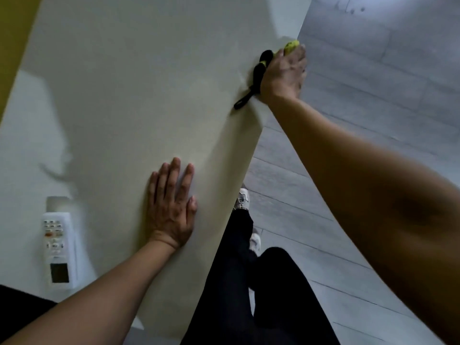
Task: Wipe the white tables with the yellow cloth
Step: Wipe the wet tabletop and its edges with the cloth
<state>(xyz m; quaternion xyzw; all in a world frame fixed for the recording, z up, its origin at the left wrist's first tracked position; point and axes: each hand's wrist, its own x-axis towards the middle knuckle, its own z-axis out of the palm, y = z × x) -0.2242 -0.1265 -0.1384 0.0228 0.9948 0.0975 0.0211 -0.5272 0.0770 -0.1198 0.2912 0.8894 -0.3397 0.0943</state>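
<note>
White smooth tabletop [129, 95] fills the head view. At its far right edge, the right hand [282, 73] clenches a yellow cloth with black trim [263, 68] against the surface. The left hand [171, 205] lies flat, released, near. A white remote control [58, 247] rests near left.

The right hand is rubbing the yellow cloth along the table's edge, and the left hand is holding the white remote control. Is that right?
Not quite. The head view shows the left hand lying flat and open on the white table, holding nothing. The white remote control lies apart from it, nearer the table's other side. The right hand does press the yellow cloth with black trim at the table's edge.
</note>
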